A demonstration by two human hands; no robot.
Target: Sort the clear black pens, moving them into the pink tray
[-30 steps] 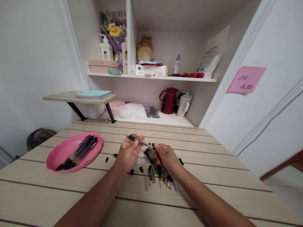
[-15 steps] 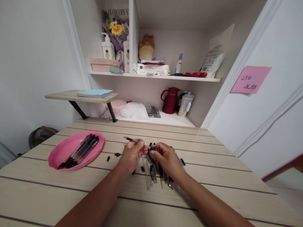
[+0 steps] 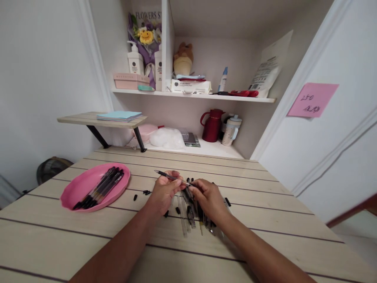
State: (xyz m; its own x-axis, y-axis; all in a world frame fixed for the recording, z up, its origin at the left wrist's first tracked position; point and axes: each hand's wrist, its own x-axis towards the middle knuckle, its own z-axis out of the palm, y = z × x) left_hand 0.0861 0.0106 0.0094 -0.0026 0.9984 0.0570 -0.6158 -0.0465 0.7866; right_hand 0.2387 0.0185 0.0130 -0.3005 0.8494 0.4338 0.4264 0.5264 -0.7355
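Note:
My left hand (image 3: 163, 191) pinches a thin black pen (image 3: 165, 175) by its middle, holding it above the wooden table (image 3: 265, 220). The fingers of my right hand (image 3: 206, 196) close on the pen's right end, near its tip. Under both hands lies a heap of pen parts (image 3: 190, 214): clear barrels, black pieces and refills. A pink tray (image 3: 79, 186) to the left holds several assembled black pens (image 3: 101, 186).
Small black caps (image 3: 140, 193) are scattered between the tray and the heap. A low wooden riser (image 3: 100, 120) with a blue notebook stands at the back left. Shelves behind hold a red jug (image 3: 210, 125), bottles and a wipes pack. A pink note (image 3: 312, 100) sticks on the right door.
My two hands have drawn closer together over the heap, and the right hand's fingers now close on the pen's end. The pen sits slightly lower.

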